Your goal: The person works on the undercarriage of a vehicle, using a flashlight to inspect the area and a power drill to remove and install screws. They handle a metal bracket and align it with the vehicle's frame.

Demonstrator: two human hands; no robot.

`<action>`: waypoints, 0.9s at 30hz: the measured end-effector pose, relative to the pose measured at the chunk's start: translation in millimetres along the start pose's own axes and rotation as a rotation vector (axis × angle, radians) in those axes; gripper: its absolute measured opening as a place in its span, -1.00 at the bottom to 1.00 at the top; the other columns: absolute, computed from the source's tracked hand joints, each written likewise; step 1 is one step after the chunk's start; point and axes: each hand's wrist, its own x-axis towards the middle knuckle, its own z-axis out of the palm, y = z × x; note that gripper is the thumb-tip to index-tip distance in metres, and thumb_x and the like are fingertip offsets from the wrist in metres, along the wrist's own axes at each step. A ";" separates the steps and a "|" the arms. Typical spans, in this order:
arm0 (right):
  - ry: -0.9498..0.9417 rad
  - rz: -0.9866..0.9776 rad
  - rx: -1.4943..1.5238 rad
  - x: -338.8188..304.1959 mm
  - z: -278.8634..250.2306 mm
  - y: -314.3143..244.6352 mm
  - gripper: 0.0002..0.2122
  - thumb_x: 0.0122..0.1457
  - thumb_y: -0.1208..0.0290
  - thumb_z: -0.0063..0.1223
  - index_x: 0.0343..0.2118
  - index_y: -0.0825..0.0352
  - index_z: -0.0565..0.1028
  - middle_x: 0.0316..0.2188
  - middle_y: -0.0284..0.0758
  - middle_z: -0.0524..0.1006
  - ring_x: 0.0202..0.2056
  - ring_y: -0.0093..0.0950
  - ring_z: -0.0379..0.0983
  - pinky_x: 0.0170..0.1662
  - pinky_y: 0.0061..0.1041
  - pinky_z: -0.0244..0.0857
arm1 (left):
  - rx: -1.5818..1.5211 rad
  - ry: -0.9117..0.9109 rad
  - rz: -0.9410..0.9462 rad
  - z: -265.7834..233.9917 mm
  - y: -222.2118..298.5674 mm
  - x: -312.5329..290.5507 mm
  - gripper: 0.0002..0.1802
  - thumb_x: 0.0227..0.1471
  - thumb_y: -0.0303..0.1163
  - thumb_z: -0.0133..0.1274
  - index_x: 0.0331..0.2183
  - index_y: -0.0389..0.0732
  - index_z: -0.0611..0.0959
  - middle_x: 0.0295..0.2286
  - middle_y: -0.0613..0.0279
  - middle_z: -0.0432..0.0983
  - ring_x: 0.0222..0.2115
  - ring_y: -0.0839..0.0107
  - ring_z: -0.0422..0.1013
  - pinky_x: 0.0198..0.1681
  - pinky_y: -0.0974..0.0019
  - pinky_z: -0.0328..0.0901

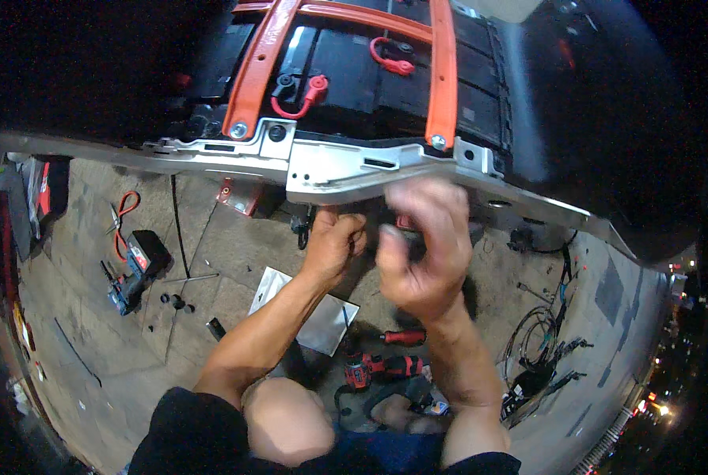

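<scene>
Paved floor (pixel 81 261) beneath a metal edge (pixel 354 170): orange bars (pixel 443 59) above are bolted; work underneath seems unfinished. Left hand (pixel 334 244) lies curled below the edge, blurred right hand (pixel 429 257) beside it; either grip cannot be told.

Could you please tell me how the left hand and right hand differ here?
The left hand looks fairly sharp, the right hand blurred. In the picture, the left hand shows below the silver bracket's lower edge, while the right hand partly overlaps that edge. Both are bare, with curled fingers.
</scene>
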 end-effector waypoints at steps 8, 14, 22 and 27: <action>-0.241 -0.075 -0.384 53.8 20.3 9.8 -0.63 -0.01 0.31 0.22 -0.11 0.31 0.52 -0.15 -0.17 0.50 -0.08 -0.20 0.39 0.04 -0.27 0.18 | 0.373 0.054 0.062 -79.3 -14.4 -25.6 -0.77 0.14 -0.48 -0.12 -0.14 -0.24 0.48 -0.56 0.42 0.31 -0.59 0.63 0.20 -0.55 0.50 0.10; -0.168 -0.190 -0.382 46.8 24.9 19.9 -0.64 -0.01 0.29 0.23 -0.13 0.30 0.53 -0.18 -0.20 0.52 -0.12 -0.20 0.42 -0.01 -0.28 0.22 | 0.517 0.367 -0.237 -200.3 -2.4 -87.8 -0.82 0.12 -0.49 -0.10 -0.27 -0.26 0.59 -0.49 0.38 0.44 -0.49 0.55 0.31 -0.42 0.45 0.22; -0.186 -0.229 -0.411 43.9 19.8 17.4 -0.65 0.04 0.32 0.23 -0.10 0.28 0.53 -0.13 -0.21 0.53 -0.09 -0.21 0.42 0.01 -0.31 0.26 | 0.355 0.580 -0.251 -295.7 20.3 -106.8 -0.49 0.23 -0.21 -0.14 0.07 -0.37 0.39 0.00 -0.10 0.36 -0.01 0.07 0.34 0.14 0.10 0.22; -0.189 -0.226 -0.385 43.3 19.8 20.4 -0.64 0.03 0.30 0.22 -0.09 0.31 0.52 -0.15 -0.18 0.52 -0.09 -0.20 0.42 0.01 -0.30 0.25 | 0.210 0.742 -0.326 -257.2 71.1 -137.4 -0.35 0.27 -0.10 -0.18 0.23 -0.31 0.23 0.20 -0.10 0.18 0.22 0.04 0.11 0.25 0.07 0.08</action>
